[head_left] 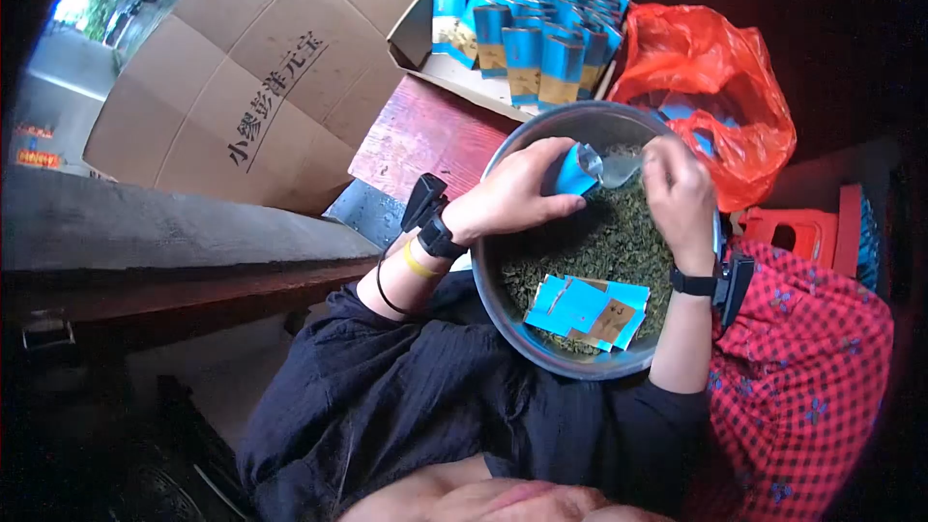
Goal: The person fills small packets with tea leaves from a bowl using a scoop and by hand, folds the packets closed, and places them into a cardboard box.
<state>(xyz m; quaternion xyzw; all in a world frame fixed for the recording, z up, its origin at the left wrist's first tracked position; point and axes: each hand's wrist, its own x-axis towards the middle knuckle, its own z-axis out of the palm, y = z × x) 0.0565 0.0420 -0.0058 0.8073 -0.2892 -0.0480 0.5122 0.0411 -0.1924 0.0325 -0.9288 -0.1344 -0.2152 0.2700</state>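
My left hand (517, 188) is closed around a small blue packet (574, 172), whose open mouth points right. Beside that mouth is a translucent scoop (622, 168), gripped in my right hand (679, 191). Both hands are over a round metal basin (491, 295) filled with dark green dried leaves (619, 237) that look like tea. On the leaves near the basin's front lie several flat blue-and-gold packets (588, 309), overlapping. What the scoop holds is hard to make out.
A shallow cardboard box (464, 80) at the back holds many upright blue packets (527, 29). Right of it sits a red plastic bag (701, 68) with blue things inside. A large carton (242, 87) stands at the left, near a reddish board (425, 135). Red checked cloth (797, 367) lies at the right.
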